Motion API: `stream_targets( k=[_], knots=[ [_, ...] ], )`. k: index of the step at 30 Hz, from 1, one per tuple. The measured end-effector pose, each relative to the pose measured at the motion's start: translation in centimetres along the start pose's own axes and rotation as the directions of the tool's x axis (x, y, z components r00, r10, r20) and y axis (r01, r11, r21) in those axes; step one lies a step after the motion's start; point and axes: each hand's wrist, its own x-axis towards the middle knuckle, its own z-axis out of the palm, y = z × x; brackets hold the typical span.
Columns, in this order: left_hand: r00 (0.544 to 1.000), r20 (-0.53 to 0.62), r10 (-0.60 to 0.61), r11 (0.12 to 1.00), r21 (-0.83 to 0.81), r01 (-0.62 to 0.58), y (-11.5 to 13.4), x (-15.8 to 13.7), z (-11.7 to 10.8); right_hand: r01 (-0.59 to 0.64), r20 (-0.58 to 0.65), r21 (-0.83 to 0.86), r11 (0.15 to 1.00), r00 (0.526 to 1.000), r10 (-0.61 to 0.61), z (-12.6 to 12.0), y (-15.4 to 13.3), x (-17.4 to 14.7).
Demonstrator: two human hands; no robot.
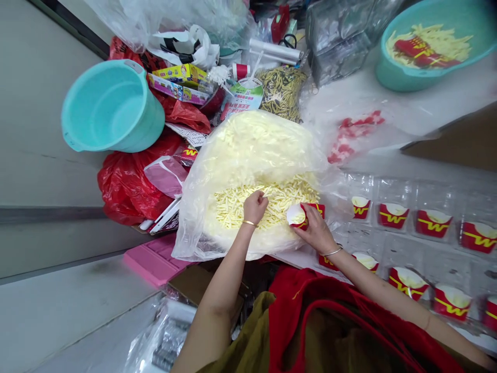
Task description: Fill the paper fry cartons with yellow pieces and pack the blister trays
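Note:
A large clear plastic bag lies open in front of me, full of small pale yellow fry-shaped sticks. My left hand is curled closed just over the sticks; whatever its fingers hold is hidden. To its right, my right hand grips a small red fry carton with a white inner face, tilted toward the left hand. Some pale sticks show in the carton's mouth. More red material with yellow marks is partly hidden behind the right fingers.
On the right, clear trays hold several red cartons. A turquoise tub stands at left, beside red plastic bags. Another turquoise basin at upper right contains pale sticks and red cartons. A pink tray lies lower left.

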Motion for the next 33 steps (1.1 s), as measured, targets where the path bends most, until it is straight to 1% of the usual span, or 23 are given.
stream_targets(
  k=[1,2,4,6,9,10,11,12,13,14,16,17,18,19,20,21,24,27,28,30,31,32,33],
  knots=[
    [0.997,0.003,-0.071,0.98,-0.187,0.07,0.1,-0.5,-0.3,-0.006,0.0,-0.001,1.0,1.0,0.006,-0.1,0.0,0.1],
    [0.99,0.025,-0.138,0.925,-0.353,0.138,0.3,-0.9,-0.6,-0.01,-0.001,-0.002,1.0,1.0,0.01,-0.2,0.0,0.2],
    [0.967,0.108,-0.232,0.768,-0.59,0.25,0.9,-1.8,-1.3,-0.007,0.0,-0.003,1.0,1.0,0.007,-0.1,-0.2,0.5],
    [0.946,0.196,-0.259,0.61,-0.726,0.318,1.9,-2.7,-1.9,0.009,0.005,0.001,1.0,1.0,-0.009,0.1,-0.6,0.8],
    [0.927,0.282,-0.247,0.398,-0.843,0.362,3.5,-3.6,-2.2,0.044,0.029,0.013,0.999,0.999,-0.044,0.7,-1.7,1.3],
    [0.924,0.295,-0.242,0.36,-0.857,0.368,3.9,-3.9,-2.1,0.051,0.033,0.02,0.998,0.998,-0.052,0.9,-2.1,1.5],
    [0.922,0.304,-0.238,0.357,-0.856,0.374,4.2,-4.1,-1.9,0.053,0.033,0.028,0.998,0.998,-0.054,1.1,-2.5,1.6],
    [0.921,0.31,-0.235,0.402,-0.832,0.382,4.4,-4.4,-1.7,0.049,0.027,0.036,0.998,0.998,-0.05,1.3,-2.8,1.7],
    [0.922,0.311,-0.23,0.495,-0.778,0.386,4.5,-4.6,-1.5,0.043,0.018,0.043,0.998,0.999,-0.044,1.4,-3.1,1.9],
    [0.927,0.302,-0.222,0.626,-0.685,0.373,4.6,-4.8,-1.3,0.04,0.009,0.044,0.998,0.999,-0.041,1.4,-3.3,1.9],
    [0.949,0.255,-0.185,0.891,-0.364,0.272,4.9,-5.3,-1.0,0.056,0.011,0.03,0.998,0.998,-0.057,1.5,-3.4,1.9],
    [0.96,0.234,-0.151,0.968,-0.164,0.192,5.1,-5.6,-0.8,0.077,0.023,0.019,0.997,0.997,-0.077,1.5,-3.3,1.7],
    [0.968,0.227,-0.11,0.994,0.026,0.107,5.3,-5.8,-0.7,0.1,0.039,0.01,0.995,0.994,-0.101,1.5,-3.2,1.5],
    [0.969,0.239,-0.068,0.983,0.179,0.025,5.7,-6.0,-0.6,0.119,0.051,0.003,0.993,0.992,-0.119,1.4,-2.9,1.3],
    [0.962,0.272,-0.029,0.957,0.285,-0.052,6.1,-6.1,-0.4,0.129,0.055,-0.002,0.992,0.99,-0.129,1.4,-2.6,1.0],
    [0.948,0.317,0.007,0.933,0.339,-0.12,6.5,-6.3,-0.1,0.132,0.049,-0.006,0.991,0.99,-0.131,1.5,-2.3,0.7],
    [0.902,0.42,0.1,0.898,0.353,-0.264,7.9,-6.8,1.1,0.145,0.02,-0.015,0.989,0.989,-0.145,1.4,-1.2,-0.1],
    [0.896,0.433,0.099,0.876,0.389,-0.285,8.6,-7.1,2.5,0.191,0.016,-0.004,0.982,0.981,-0.191,1.0,-0.3,-0.4],
    [0.89,0.443,0.102,0.882,0.373,-0.287,8.6,-7.1,2.7,0.199,0.017,-0.001,0.98,0.98,-0.199,0.8,-0.1,-0.5],
    [0.87,0.468,0.153,0.92,0.254,-0.298,7.9,-6.6,2.5,0.179,0.006,-0.002,0.984,0.984,-0.179,0.4,0.2,-0.5],
    [0.869,0.458,0.185,0.934,0.193,-0.301,7.4,-6.1,2.2,0.152,0.0,-0.005,0.988,0.988,-0.152,0.2,0.4,-0.5],
    [0.881,0.427,0.205,0.939,0.168,-0.3,6.7,-5.5,1.8,0.119,-0.008,-0.009,0.993,0.993,-0.119,0.1,0.5,-0.5],
    [0.902,0.381,0.204,0.936,0.194,-0.294,5.9,-4.7,1.4,0.086,-0.018,-0.013,0.996,0.996,-0.086,-0.1,0.6,-0.5]
  ],
)
